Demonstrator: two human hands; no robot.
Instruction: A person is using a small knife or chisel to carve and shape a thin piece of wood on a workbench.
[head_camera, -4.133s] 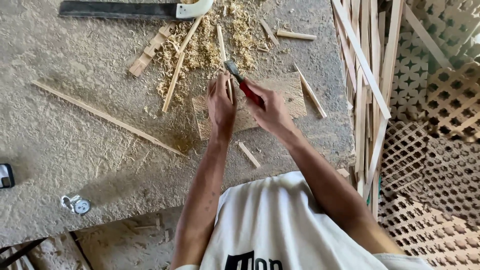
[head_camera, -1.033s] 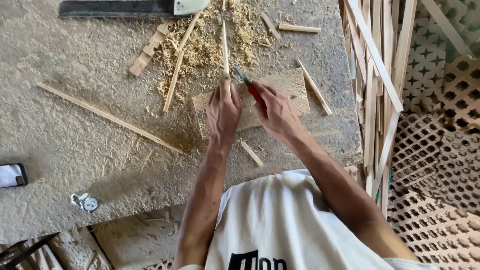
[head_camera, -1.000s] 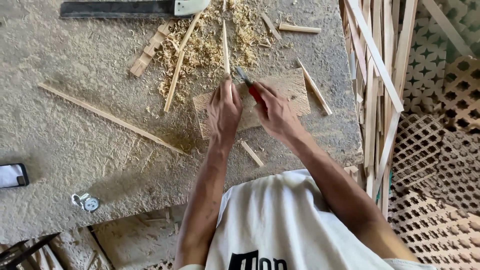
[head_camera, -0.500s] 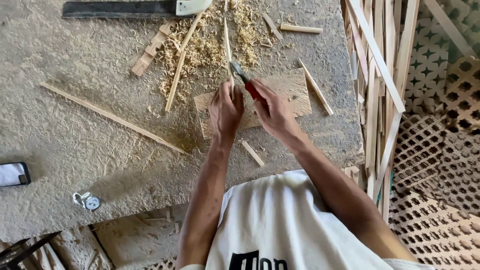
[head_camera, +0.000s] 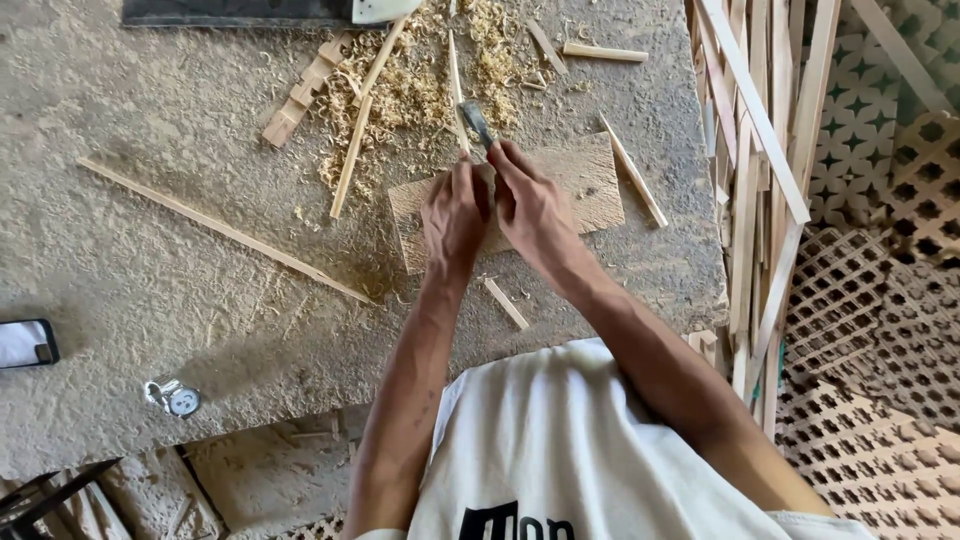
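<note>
My left hand (head_camera: 455, 215) presses down on a thin wooden stick (head_camera: 455, 70) that lies over a flat wooden board (head_camera: 590, 185) and points away from me. My right hand (head_camera: 532, 205) is closed around a chisel; only its metal blade (head_camera: 476, 122) shows past my fingers, laid against the stick just beyond the board's far edge. The two hands touch side by side on the board. A heap of pale wood shavings (head_camera: 410, 90) lies right behind the blade.
On the rough grey bench lie a long thin slat (head_camera: 225, 230), a shorter stick (head_camera: 355, 155), small offcuts (head_camera: 505, 302), a dark flat tool (head_camera: 240, 10), a phone (head_camera: 25, 342) and a small metal object (head_camera: 172, 397). Upright slats (head_camera: 760, 150) and lattice panels (head_camera: 870, 300) stand right.
The chisel blade has slid forward along the stick, away from me, and its red handle is now hidden in my right hand. My left hand stays on the stick.
</note>
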